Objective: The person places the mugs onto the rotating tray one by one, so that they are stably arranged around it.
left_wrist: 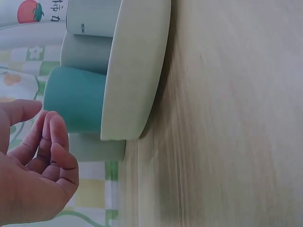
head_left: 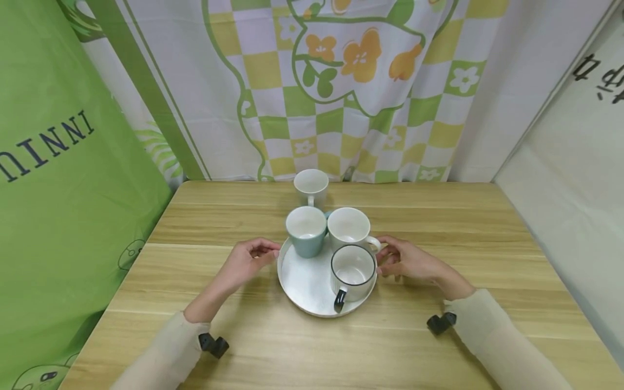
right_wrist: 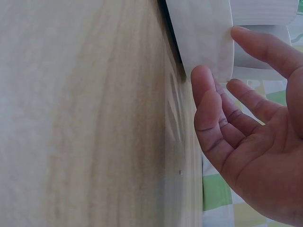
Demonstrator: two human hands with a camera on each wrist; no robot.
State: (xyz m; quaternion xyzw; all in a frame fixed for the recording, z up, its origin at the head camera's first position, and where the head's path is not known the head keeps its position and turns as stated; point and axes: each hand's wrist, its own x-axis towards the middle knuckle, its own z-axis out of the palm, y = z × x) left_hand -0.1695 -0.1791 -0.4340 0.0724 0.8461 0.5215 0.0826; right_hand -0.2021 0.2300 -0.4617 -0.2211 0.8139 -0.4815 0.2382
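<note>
A round, pale metallic tray (head_left: 303, 284) lies on the table with three mugs on it. These are a teal mug (head_left: 308, 244), a white mug (head_left: 343, 234) and a white mug with a black rim and black handle (head_left: 351, 290). Another pale mug (head_left: 317, 197) stands on the table behind the tray. My left hand (head_left: 249, 262) hovers by the tray's left edge, fingers loosely bent, holding nothing. On the opposite side is my right hand (head_left: 411, 262), fingers spread and relaxed. Its thumb tip appears to meet the tray's rim in the right wrist view.
The wooden table (head_left: 312, 352) runs back to a checked, flowered curtain (head_left: 351, 124). A green cloth (head_left: 63, 179) hangs along the left side, and a white cloth (head_left: 565, 168) along the right. Small black devices sit on both wrists.
</note>
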